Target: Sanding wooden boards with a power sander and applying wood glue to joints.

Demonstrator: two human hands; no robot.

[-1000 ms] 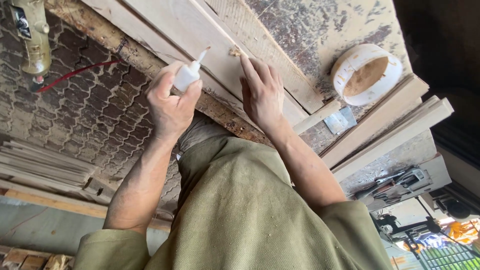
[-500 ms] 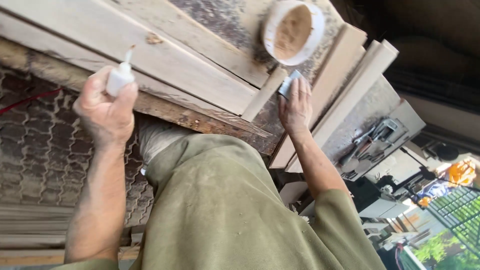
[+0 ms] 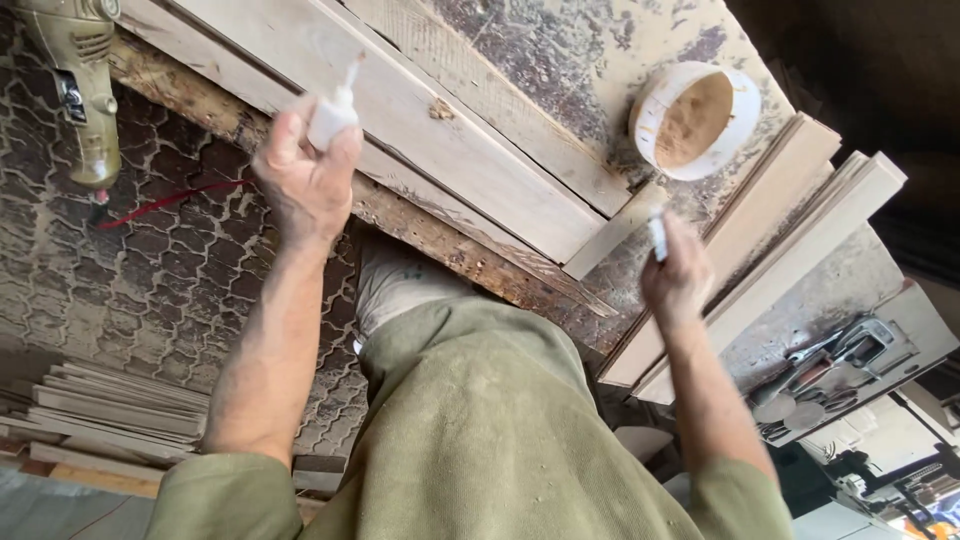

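My left hand [image 3: 303, 182] is closed around a small white squeeze bottle [image 3: 332, 118] whose nozzle points up, held over the near edge of a pale wooden plank [image 3: 480, 170]. The plank has a small brown filled spot [image 3: 440, 108] to the right of the bottle. My right hand [image 3: 680, 278] is raised above the bench's right part and pinches a small flat metal blade [image 3: 657, 238] on edge. A round white tub [image 3: 745, 95] holding brown sawdust stands just beyond that hand.
More wooden battens [image 3: 800, 240] lie at the bench's right. A green power tool [image 3: 75, 80] with a red cable [image 3: 170, 200] lies on the paved floor at the left. Thin wood strips [image 3: 110, 415] are stacked at the lower left, and hand tools [image 3: 820, 370] sit at the lower right.
My right hand left the spot on the plank, reached to the metal blade by the tub and has lifted it off the bench. My left hand kept the bottle.
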